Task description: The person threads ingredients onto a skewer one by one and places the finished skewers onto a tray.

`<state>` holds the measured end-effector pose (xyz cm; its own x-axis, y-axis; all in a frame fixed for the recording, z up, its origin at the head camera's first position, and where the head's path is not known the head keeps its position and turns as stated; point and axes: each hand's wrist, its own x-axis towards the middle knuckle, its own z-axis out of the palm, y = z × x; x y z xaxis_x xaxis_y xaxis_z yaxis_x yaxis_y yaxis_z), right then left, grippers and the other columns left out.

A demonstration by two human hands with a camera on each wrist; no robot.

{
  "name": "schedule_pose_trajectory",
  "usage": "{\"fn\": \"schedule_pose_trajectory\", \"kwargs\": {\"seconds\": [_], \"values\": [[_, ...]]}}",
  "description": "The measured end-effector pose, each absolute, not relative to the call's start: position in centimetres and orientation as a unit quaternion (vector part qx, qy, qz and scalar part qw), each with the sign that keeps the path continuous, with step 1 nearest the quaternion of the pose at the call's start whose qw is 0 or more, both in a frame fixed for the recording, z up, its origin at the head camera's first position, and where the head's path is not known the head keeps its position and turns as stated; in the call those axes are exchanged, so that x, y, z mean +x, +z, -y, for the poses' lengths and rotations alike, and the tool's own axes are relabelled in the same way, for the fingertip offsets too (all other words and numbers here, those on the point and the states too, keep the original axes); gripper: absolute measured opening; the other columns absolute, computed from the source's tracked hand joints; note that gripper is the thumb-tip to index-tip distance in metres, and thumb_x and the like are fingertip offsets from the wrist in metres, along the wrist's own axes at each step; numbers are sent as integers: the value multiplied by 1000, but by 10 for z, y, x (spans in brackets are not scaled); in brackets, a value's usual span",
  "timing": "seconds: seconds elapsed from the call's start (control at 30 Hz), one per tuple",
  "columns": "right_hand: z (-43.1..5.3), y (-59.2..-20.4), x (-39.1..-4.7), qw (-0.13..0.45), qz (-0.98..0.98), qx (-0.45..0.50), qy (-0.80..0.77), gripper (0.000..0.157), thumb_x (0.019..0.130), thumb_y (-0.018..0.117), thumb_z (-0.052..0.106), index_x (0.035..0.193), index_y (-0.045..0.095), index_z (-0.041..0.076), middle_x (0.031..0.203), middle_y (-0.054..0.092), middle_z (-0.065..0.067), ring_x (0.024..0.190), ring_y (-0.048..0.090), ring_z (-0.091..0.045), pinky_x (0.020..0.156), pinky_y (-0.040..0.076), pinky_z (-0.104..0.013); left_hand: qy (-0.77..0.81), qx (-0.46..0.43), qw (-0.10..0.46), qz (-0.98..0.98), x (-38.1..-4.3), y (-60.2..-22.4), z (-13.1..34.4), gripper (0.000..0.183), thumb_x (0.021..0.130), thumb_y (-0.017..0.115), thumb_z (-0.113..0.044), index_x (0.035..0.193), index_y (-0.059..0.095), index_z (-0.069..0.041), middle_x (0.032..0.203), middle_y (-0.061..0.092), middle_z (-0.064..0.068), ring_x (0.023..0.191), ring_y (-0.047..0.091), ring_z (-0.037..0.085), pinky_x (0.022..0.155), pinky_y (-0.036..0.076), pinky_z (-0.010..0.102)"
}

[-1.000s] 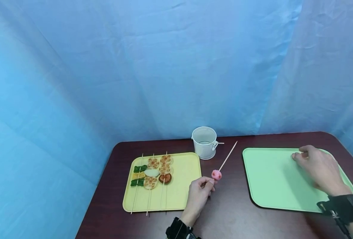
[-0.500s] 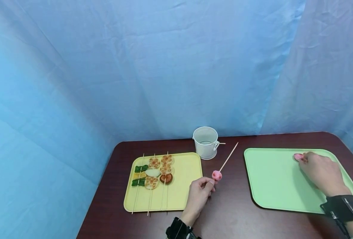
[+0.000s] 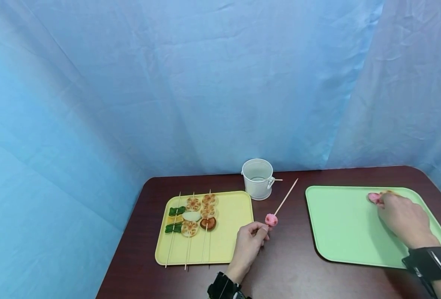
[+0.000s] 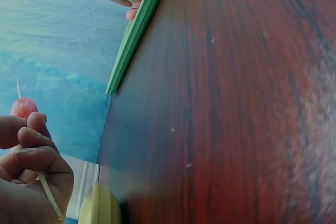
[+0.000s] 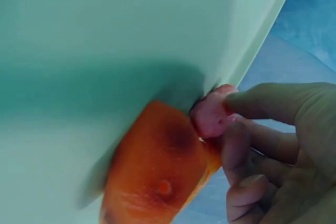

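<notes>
My left hand [image 3: 247, 247] grips a wooden skewer [image 3: 285, 197] over the table between the two trays. One round pink food piece [image 3: 271, 220] is threaded on it just beyond the fingers, and the pointed end slants up and away to the right. In the left wrist view the skewer's lower end [image 4: 50, 195] comes out below the curled fingers. At the far right part of the green tray [image 3: 347, 228], my right hand [image 3: 405, 218] pinches another pink piece [image 5: 212, 113] between thumb and fingers. Right beside that piece lies an orange food piece [image 5: 157, 166], mostly hidden by the hand in the head view.
On the left, a yellow tray [image 3: 229, 228] bears three loaded skewers with green, yellow, white and browned pieces and a mushroom [image 3: 207, 224]. Behind it stands a small white bucket [image 3: 256, 189] with a stick across its rim. A blue curtain [image 3: 220, 83] hangs behind the table.
My right hand has come down and slightly right onto the pink piece on the green tray, and its fingers have closed on it. The left hand with its skewer has hardly moved.
</notes>
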<state>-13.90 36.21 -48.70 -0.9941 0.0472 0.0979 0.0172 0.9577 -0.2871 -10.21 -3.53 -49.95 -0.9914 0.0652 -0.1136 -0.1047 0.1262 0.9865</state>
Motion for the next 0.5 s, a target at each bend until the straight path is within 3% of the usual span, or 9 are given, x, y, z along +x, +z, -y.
{"fn": "schedule_pose_trajectory", "kwargs": {"seconds": [0.2, 0.3, 0.4, 0.5], "values": [[-358, -486, -140, 10, 989, -20, 143, 30, 90, 49, 17, 63, 37, 16, 63, 30, 0, 55, 27, -17, 46, 20, -33, 663, -17, 66, -746, -101, -499, 36, 18, 89, 63, -14, 87, 71, 2, 64, 59, 1, 53, 46, 12, 41, 32, 17], [-356, -487, -141, 6, 989, -5, 148, 35, 89, 56, 21, 61, 36, 16, 67, 33, -1, 59, 28, -18, 51, 21, -35, 664, -19, 67, -744, -101, -498, 35, 19, 89, 63, -15, 87, 71, 2, 65, 59, 2, 53, 46, 12, 41, 32, 17], [-355, -488, -142, 18, 990, 18, 142, 36, 88, 58, 18, 61, 35, 16, 68, 33, -2, 62, 31, -19, 55, 24, -36, 664, -23, 69, -744, -101, -498, 34, 19, 90, 63, -16, 88, 71, 1, 66, 60, 1, 53, 45, 12, 41, 32, 18], [-354, -488, -143, 11, 990, 29, 140, 34, 88, 53, 11, 62, 31, 16, 63, 23, 2, 58, 22, -15, 53, 18, -33, 661, -25, 70, -746, -102, -499, 34, 18, 91, 62, -15, 89, 72, 0, 66, 60, 1, 54, 45, 13, 41, 31, 18]]}}
